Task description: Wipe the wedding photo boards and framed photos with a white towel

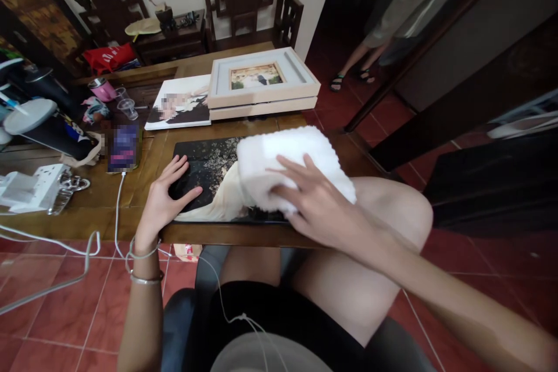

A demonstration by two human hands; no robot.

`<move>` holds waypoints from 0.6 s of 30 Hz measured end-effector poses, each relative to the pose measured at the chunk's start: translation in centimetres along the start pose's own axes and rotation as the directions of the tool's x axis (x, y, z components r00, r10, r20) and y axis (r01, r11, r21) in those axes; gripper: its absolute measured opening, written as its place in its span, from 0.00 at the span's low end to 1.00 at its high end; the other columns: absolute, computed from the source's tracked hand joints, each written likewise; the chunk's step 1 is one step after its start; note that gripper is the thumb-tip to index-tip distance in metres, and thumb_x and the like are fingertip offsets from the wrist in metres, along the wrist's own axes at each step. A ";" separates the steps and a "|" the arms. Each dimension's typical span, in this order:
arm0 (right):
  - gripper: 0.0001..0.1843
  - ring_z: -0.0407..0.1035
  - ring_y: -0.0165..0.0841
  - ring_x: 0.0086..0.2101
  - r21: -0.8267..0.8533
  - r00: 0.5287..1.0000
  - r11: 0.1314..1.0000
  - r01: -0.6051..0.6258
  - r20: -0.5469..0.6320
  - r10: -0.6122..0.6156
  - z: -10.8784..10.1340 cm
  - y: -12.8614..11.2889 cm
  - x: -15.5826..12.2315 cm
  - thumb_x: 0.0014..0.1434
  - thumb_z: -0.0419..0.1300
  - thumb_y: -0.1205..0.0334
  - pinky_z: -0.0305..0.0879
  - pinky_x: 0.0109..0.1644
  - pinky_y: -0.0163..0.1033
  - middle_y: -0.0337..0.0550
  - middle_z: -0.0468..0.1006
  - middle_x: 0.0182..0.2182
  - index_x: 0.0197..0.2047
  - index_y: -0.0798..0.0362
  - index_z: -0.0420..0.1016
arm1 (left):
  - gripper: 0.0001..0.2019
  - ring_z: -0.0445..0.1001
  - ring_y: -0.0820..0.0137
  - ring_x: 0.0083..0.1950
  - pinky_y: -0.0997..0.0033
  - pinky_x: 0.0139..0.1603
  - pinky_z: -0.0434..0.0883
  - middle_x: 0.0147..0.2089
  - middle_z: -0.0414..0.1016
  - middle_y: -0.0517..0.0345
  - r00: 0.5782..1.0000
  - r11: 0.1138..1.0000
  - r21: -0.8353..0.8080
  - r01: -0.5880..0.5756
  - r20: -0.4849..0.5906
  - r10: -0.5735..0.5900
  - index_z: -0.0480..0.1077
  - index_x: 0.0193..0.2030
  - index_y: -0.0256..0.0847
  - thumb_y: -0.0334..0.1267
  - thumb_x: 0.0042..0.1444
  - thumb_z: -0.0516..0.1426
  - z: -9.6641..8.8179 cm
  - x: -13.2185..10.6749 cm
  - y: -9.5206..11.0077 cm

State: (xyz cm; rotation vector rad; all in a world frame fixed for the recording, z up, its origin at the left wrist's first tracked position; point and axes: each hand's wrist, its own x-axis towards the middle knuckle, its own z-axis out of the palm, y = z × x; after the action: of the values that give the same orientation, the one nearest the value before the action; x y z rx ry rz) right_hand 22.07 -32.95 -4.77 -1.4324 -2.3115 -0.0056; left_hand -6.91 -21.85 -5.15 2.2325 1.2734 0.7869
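A dark, glossy photo panel [204, 171] with a pale gown and small light blossoms on it lies flat near the front edge of the wooden table [148, 203]. My left hand [172, 189] rests on the panel's left end, fingers spread and holding nothing. In my right hand [311, 200] is a folded white towel [296, 154], gripped between thumb and fingers over the panel's right part. The towel and hand hide that side of the picture, and the hand is slightly blurred.
Two stacked framed pictures [264, 84] and a white-edged photo print [178, 102] lie behind the panel. To the left are a phone [125, 148] on a white cable, a power strip [37, 186] and a black tumbler [47, 128]. A person [383, 23] stands beyond the table.
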 end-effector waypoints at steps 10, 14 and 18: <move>0.24 0.58 0.52 0.65 0.073 0.997 0.997 0.027 0.074 -0.032 -1.4 0.0 -0.7 0.53 0.51 0.77 0.56 0.65 0.70 0.54 0.74 0.59 0.50 0.53 0.77 | 0.30 0.54 0.56 0.75 0.47 0.74 0.52 0.73 0.59 0.49 0.999 1.000 0.028 -0.006 0.045 0.004 0.65 0.67 0.43 0.51 0.60 0.59 0.0 -0.2 -0.4; 0.22 0.59 0.56 0.64 -0.024 0.995 0.998 -0.050 0.081 0.052 -0.2 4.9 4.4 0.59 0.52 0.73 0.54 0.64 0.72 0.60 0.75 0.56 0.54 0.56 0.74 | 0.30 0.55 0.57 0.74 0.48 0.74 0.52 0.73 0.59 0.48 0.999 1.000 0.004 -0.008 0.044 0.008 0.65 0.67 0.42 0.50 0.60 0.60 -0.1 -0.1 -0.6; 0.21 0.61 0.57 0.63 -0.018 0.994 0.996 -0.088 0.067 0.089 0.3 6.6 6.1 0.60 0.50 0.73 0.56 0.62 0.72 0.63 0.75 0.55 0.55 0.59 0.73 | 0.30 0.54 0.57 0.75 0.49 0.75 0.52 0.73 0.58 0.50 0.999 1.000 0.011 0.003 0.054 -0.004 0.64 0.67 0.43 0.50 0.61 0.59 -0.2 -0.1 -0.6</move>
State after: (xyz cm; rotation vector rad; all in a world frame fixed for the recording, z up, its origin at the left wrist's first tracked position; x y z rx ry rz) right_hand 25.31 -24.56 -4.29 -1.5638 -2.3041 0.0517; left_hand -7.44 -21.65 -5.44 2.2438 1.2586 0.7149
